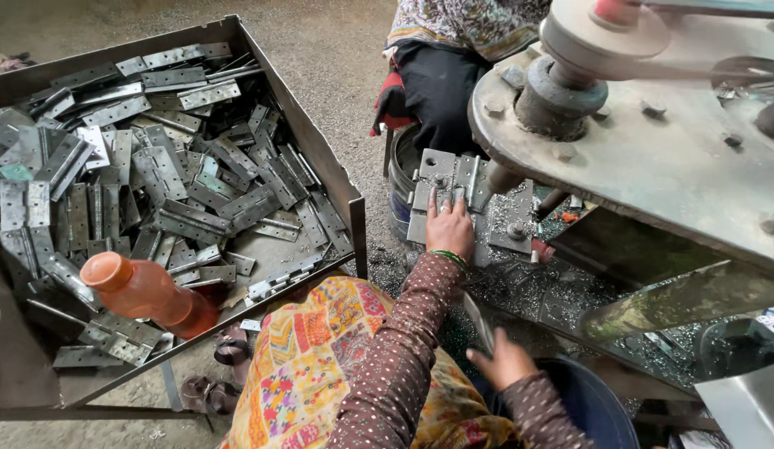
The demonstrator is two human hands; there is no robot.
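My left hand (449, 229) reaches forward and rests its fingers on a grey metal hinge plate (453, 176) lying on the bed of a press machine (636, 141). A green bangle sits on that wrist. Lower down, my right hand (503, 362) grips a flat metal hinge piece (478, 320) just above a blue bucket (591, 403). Both arms wear brown dotted sleeves. My lap, in bright patterned cloth (320, 357), lies beneath them.
A large metal tray (320, 154) on the left holds several loose hinges (154, 175) and an orange plastic bottle (150, 293). Another person (445, 75) sits beyond the press. Metal chips (520, 287) litter the press base. Sandals (220, 366) lie on the floor under the tray.
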